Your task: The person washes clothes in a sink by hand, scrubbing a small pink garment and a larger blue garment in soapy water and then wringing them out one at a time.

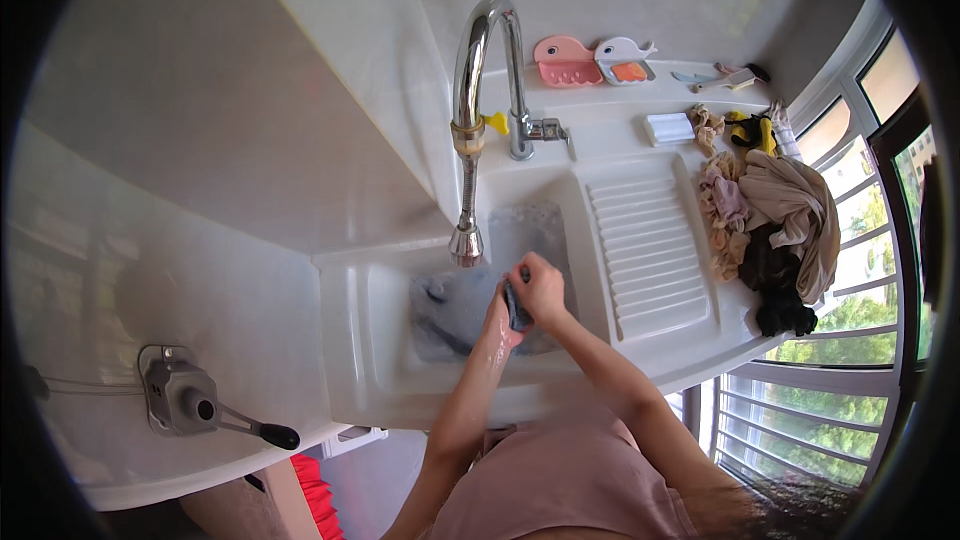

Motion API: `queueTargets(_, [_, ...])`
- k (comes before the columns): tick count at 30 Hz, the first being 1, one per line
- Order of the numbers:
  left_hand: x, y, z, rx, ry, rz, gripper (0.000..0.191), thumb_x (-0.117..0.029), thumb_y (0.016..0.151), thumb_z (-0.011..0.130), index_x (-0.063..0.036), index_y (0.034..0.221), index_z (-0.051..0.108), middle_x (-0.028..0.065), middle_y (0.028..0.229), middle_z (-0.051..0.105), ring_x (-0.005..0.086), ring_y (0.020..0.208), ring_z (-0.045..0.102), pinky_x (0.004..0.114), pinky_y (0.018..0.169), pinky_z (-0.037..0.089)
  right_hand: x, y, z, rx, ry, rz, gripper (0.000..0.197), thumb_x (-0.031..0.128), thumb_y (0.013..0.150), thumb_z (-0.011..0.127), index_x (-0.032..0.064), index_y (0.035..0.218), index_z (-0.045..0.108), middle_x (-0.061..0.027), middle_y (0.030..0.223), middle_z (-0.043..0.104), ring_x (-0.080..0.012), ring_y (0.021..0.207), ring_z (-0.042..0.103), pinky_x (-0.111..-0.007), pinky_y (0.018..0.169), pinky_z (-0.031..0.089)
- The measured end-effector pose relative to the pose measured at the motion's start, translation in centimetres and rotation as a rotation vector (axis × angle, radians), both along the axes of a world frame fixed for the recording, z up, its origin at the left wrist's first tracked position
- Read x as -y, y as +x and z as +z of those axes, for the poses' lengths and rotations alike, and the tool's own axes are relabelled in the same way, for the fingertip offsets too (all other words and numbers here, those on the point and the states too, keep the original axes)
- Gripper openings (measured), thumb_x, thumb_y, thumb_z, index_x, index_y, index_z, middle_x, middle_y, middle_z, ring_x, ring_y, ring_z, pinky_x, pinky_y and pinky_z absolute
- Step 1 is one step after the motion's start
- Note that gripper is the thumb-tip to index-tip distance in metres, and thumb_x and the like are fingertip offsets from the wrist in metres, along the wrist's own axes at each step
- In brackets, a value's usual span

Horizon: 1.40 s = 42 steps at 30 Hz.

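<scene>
Over the basin of a white laundry sink [382, 315], both hands hold a wet dark grey cloth [516, 306]. My left hand [498, 313] has the cloth lying across its palm, with suds on the wrist. From above, my right hand [543, 286] grips the cloth's upper end with curled fingers. Cloudy, soapy water [465, 300] fills the basin beneath. Dark fabric [442, 337] shows partly under the surface at the left; its shape is hard to make out. A chrome faucet's spray head [466, 244] hangs just up and left of my hands, and no running water is visible.
Right of the basin is a ribbed washboard [652, 255]. Beyond it lies a pile of clothes [787, 202]. A white soap bar [669, 129], pink whale soap dish [568, 64], white whale dish [624, 52] and brush [731, 80] sit behind. A hand crank [187, 397] is on the left wall.
</scene>
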<state>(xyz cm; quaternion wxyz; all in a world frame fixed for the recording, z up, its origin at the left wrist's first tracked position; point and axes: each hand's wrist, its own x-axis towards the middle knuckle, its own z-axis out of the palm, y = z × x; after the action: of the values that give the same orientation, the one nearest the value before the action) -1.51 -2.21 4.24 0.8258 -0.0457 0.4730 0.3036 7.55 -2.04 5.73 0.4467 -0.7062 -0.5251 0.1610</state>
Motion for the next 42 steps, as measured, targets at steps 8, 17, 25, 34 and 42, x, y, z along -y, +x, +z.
queueTargets(8, [-2.4, -3.6, -0.9, 0.078, 0.391, 0.137, 0.036, -0.045, 0.088, 0.053, -0.0125, 0.102, 0.059, 0.0008, 0.097, 0.064, 0.0117, 0.087, 0.06, 0.023, 0.065, 0.043, 0.3, 4.3, -0.8, -1.275, -0.282, 0.002, 0.025, 0.023, 0.094, 0.048, 0.0005, 0.095, 0.058, -0.0063, 0.085, 0.06, -0.0144, 0.071, 0.06, -0.03, 0.053, 0.054])
queueTargets(17, [-1.6, -0.7, -4.4, 0.614, 0.536, -0.03, 0.031, -0.043, 0.094, 0.04, -0.0163, 0.104, 0.052, 0.0, 0.1, 0.057, 0.0137, 0.095, 0.054, 0.026, 0.077, 0.046, 2.9, -3.5, 7.0, 0.256, 0.059, 0.238, 0.011, 0.015, 0.077, 0.064, 0.0082, 0.083, 0.059, -0.0089, 0.085, 0.053, -0.0266, 0.08, 0.057, -0.036, 0.058, 0.049])
queueTargets(25, [-2.0, -1.2, 5.9, 0.429, 0.41, -0.061, 0.04, -0.041, 0.096, 0.036, -0.0093, 0.073, 0.046, -0.0004, 0.064, 0.035, 0.0119, 0.059, 0.035, 0.024, 0.053, 0.035, 5.2, -5.1, 9.5, 0.318, 0.244, 0.37, 0.013, 0.018, 0.059, 0.066, 0.0119, 0.059, 0.055, -0.0023, 0.065, 0.052, -0.0178, 0.059, 0.056, -0.034, 0.048, 0.044])
queueTargets(34, [0.0, 1.1, 4.0, 0.315, 0.322, 0.058, 0.029, -0.04, 0.094, 0.039, -0.0155, 0.083, 0.05, -0.0012, 0.072, 0.053, 0.0136, 0.06, 0.05, 0.027, 0.045, 0.039, 1.6, -1.7, 7.8, 0.354, 0.123, 0.183, 0.009, 0.019, 0.061, 0.064, 0.0149, 0.054, 0.06, -0.0031, 0.06, 0.055, -0.0239, 0.056, 0.057, -0.035, 0.046, 0.045])
queueTargets(42, [-1.8, -0.4, -5.4, -0.063, 0.09, -0.084, 0.032, -0.047, 0.087, 0.05, -0.0165, 0.093, 0.055, 0.0006, 0.086, 0.059, 0.0148, 0.081, 0.059, 0.031, 0.067, 0.048, -1.0, 1.8, -0.8, 0.258, -0.063, 0.039, 0.018, 0.022, 0.074, 0.063, 0.0076, 0.064, 0.059, -0.0083, 0.067, 0.057, -0.0317, 0.062, 0.057, -0.041, 0.054, 0.047])
